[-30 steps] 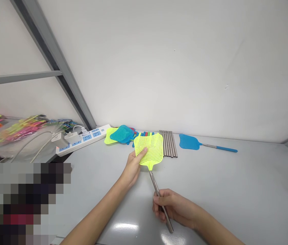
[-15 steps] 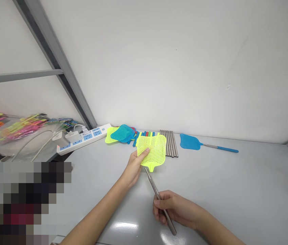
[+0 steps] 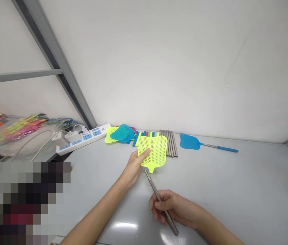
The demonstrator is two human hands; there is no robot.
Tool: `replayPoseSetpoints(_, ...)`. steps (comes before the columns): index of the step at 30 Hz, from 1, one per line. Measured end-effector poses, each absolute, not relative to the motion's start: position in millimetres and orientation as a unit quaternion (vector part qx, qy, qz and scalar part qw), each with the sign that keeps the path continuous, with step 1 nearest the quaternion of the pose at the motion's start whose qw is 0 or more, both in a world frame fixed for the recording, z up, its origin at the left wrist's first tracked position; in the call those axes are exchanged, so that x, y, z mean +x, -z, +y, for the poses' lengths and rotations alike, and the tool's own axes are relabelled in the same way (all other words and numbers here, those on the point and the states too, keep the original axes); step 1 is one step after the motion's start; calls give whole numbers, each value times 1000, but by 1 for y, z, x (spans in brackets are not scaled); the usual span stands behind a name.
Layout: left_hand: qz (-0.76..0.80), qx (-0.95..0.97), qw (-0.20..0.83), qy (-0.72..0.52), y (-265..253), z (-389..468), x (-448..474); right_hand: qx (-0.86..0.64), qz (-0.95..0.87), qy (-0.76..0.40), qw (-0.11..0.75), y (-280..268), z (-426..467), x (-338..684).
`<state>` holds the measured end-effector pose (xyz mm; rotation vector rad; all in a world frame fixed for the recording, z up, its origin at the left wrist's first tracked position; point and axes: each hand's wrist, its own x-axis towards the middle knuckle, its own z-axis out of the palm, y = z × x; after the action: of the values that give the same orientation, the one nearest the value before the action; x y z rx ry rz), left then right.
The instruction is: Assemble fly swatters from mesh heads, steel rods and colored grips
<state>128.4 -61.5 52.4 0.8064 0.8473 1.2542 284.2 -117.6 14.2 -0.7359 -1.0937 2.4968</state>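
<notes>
My left hand [image 3: 134, 167] pinches a yellow-green perforated fly swatter head [image 3: 156, 151] by its left side, thumb on the front face, with its short socket pointing down. In my right hand [image 3: 168, 206] is a telescopic metal rod [image 3: 152, 186], held slantwise. The rod's thin upper tip is just below and left of the socket, apart from it. Behind the yellow-green head lie a row of metal rods [image 3: 172, 144] and several coloured handle sleeves [image 3: 138, 139], partly hidden. To their left is a pile of blue and yellow-green swatter heads [image 3: 123, 133].
A whole blue fly swatter [image 3: 190, 141] lies at the right near the wall. A white power strip [image 3: 95, 134] with plugged-in chargers runs along the table's left edge. Bagged colourful items [image 3: 23, 127] are farther left. A pixelated patch covers the lower left.
The swatter head has shifted very slightly right and down. The rod in my right hand has tilted a little, its lower end moving right. Both grips stay as they were.
</notes>
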Motion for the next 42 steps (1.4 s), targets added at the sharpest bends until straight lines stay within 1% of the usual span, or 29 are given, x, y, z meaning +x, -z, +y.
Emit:
replayPoseSetpoints(15, 380, 354, 649, -556, -53, -61, 127, -267, -374, -871, 172, -17, -117, 284)
replayPoseSetpoints(20, 380, 356, 647, -557, -53, -61, 127, -278, -356, -871, 195, -16, -118, 282)
replayPoseSetpoints(28, 360, 325, 659, -575, -48, -56, 125, -283, -344, -868, 218, -13, -118, 280)
replayPoseSetpoints(35, 355, 278, 660, -601, -46, -52, 123, -281, -348, -867, 220, -15, -118, 280)
replayPoseSetpoints(42, 354, 275, 662, -601, -44, -52, 123, -289, -349, -863, 224, -16, -118, 281)
